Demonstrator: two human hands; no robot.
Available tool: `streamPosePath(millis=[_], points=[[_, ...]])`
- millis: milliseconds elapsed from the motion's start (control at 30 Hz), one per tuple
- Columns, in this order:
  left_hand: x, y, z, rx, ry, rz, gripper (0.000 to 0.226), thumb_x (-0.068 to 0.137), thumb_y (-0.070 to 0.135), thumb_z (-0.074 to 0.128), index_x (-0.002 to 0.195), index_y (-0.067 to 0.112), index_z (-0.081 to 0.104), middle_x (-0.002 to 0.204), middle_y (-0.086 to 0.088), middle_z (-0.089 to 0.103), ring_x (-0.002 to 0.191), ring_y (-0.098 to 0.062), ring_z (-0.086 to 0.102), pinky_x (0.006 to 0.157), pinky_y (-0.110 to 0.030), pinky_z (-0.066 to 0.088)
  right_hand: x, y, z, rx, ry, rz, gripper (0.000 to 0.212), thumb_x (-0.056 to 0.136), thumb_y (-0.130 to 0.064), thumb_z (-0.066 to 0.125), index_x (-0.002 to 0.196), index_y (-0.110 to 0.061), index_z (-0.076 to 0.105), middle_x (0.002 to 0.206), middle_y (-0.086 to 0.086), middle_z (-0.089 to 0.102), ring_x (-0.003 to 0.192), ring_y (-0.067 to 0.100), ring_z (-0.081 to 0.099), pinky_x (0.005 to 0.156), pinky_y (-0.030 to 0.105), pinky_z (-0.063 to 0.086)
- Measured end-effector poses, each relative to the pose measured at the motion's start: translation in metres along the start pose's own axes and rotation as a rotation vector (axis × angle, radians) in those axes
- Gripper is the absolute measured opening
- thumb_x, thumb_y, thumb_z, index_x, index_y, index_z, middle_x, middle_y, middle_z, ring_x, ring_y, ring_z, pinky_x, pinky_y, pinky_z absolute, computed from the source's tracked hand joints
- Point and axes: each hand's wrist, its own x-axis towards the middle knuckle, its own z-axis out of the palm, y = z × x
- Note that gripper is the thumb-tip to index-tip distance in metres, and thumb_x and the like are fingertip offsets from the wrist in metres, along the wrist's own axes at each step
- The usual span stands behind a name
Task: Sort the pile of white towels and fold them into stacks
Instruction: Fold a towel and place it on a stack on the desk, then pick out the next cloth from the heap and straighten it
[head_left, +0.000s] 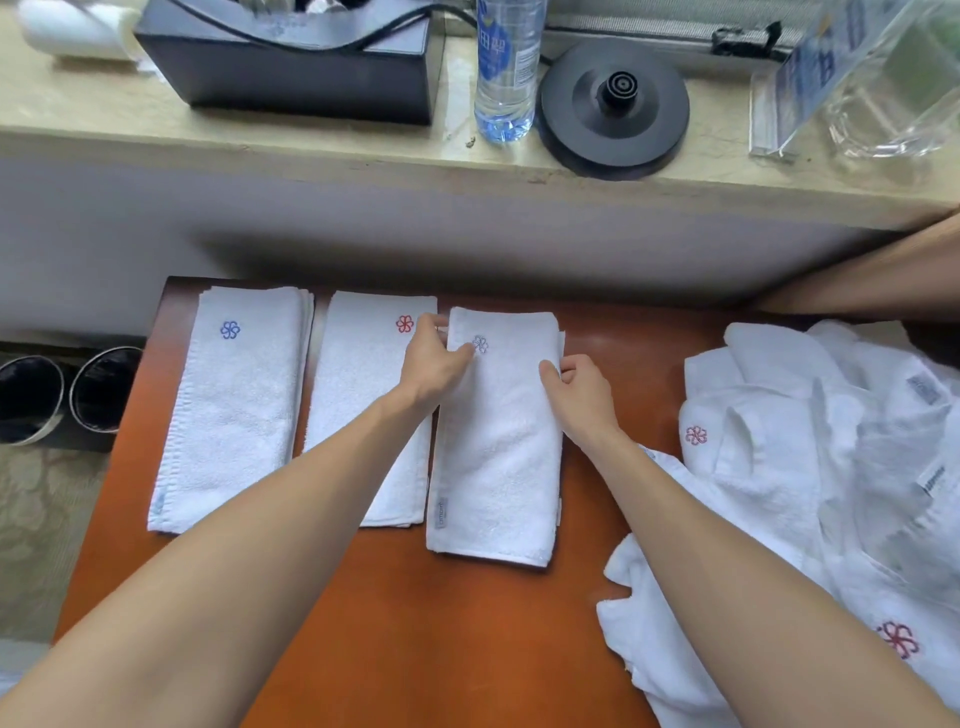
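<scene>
Three folded white towel stacks lie side by side on the orange-brown table (395, 613). The left stack (234, 410) bears a blue flower mark, the middle stack (363, 395) a red one, the right stack (498, 457) a grey one. My left hand (434, 358) rests on the far left edge of the grey-marked towel, fingers loosely bent beside the mark. My right hand (576, 389) touches its far right edge with fingers curled at the border. A loose pile of unfolded white towels (810, 467) with red marks lies at the right.
Behind the table runs a stone ledge (311, 156) with a black box (291, 62), a water bottle (506, 67), a black kettle base (613, 109) and a clear plastic stand (857, 88). Two dark bins (67, 395) stand left of the table. Someone's arm (893, 270) shows at the far right.
</scene>
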Motion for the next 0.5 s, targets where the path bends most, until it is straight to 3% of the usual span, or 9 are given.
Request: streamPosePath(millis=[100, 167, 300, 400, 500], points=[[0.011, 0.000, 0.003, -0.016, 0.011, 0.035, 0.035, 0.093, 0.015, 0.068, 0.118, 0.027, 0.047, 0.106, 0.011, 0.065, 0.088, -0.003, 0.065, 0.062, -0.014, 0.048, 0.010, 0.000, 0.000, -0.061, 0.019, -0.025, 0.024, 0.107, -0.037, 0.051, 0.106, -0.013, 0.056, 0.088, -0.003, 0.061, 0.077, 0.012, 0.057, 0.063, 0.028, 0.045], [0.014, 0.000, 0.008, -0.027, 0.032, 0.049, 0.030, 0.092, 0.015, 0.069, 0.114, 0.029, 0.054, 0.105, 0.013, 0.070, 0.090, -0.004, 0.069, 0.071, -0.023, 0.056, 0.014, 0.003, -0.002, -0.106, 0.020, -0.033, 0.024, 0.108, -0.036, 0.048, 0.106, -0.013, 0.052, 0.087, -0.004, 0.058, 0.075, 0.011, 0.055, 0.061, 0.028, 0.042], [0.013, -0.005, 0.013, -0.018, 0.073, 0.057, 0.021, 0.091, 0.020, 0.069, 0.107, 0.030, 0.061, 0.098, 0.014, 0.073, 0.091, -0.011, 0.073, 0.084, -0.039, 0.062, 0.016, 0.008, 0.002, -0.106, 0.028, -0.026, 0.023, 0.109, -0.034, 0.047, 0.106, -0.012, 0.051, 0.089, -0.003, 0.059, 0.080, 0.015, 0.059, 0.070, 0.034, 0.050], [0.016, -0.009, 0.011, -0.010, 0.090, 0.070, 0.024, 0.095, 0.024, 0.067, 0.118, 0.027, 0.060, 0.109, 0.010, 0.071, 0.099, -0.012, 0.070, 0.088, -0.036, 0.060, 0.018, 0.005, 0.008, -0.075, 0.035, -0.045, 0.020, 0.108, -0.034, 0.050, 0.105, -0.014, 0.052, 0.088, -0.004, 0.059, 0.076, 0.012, 0.057, 0.062, 0.024, 0.045], [0.023, -0.002, 0.013, -0.056, 0.070, 0.107, 0.037, 0.097, 0.014, 0.064, 0.133, 0.020, 0.056, 0.115, 0.008, 0.068, 0.107, -0.015, 0.069, 0.089, -0.031, 0.059, 0.029, -0.002, 0.004, -0.049, 0.039, -0.069, 0.018, 0.106, -0.033, 0.054, 0.107, -0.015, 0.052, 0.090, -0.004, 0.060, 0.076, 0.010, 0.058, 0.061, 0.021, 0.043]])
